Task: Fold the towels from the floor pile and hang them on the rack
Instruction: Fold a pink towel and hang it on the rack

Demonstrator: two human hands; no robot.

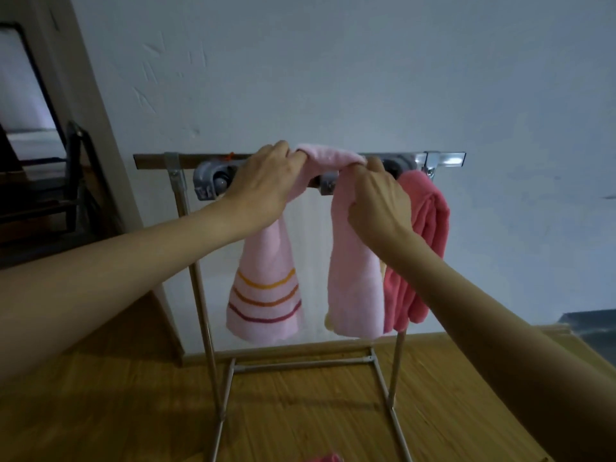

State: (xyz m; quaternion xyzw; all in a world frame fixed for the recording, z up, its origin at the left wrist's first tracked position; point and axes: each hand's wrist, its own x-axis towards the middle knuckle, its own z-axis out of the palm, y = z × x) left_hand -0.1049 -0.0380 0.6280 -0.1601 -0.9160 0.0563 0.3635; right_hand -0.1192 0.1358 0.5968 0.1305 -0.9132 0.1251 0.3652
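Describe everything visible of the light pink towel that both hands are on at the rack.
The light pink towel is soft terry cloth, draped over the rack's top bar so two lengths hang down in front. The left length ends in three stripes, orange, darker orange and maroon; the right length looks plain. Its bunched top sits on the bar, pinched by the left hand and the right hand. A darker pink towel hangs right beside it, seemingly touching.

left hand: arm extended, knuckles up, fingers curled, pinching | right hand: arm extended, back of hand up, fingers curled, pinching | hands near, apart
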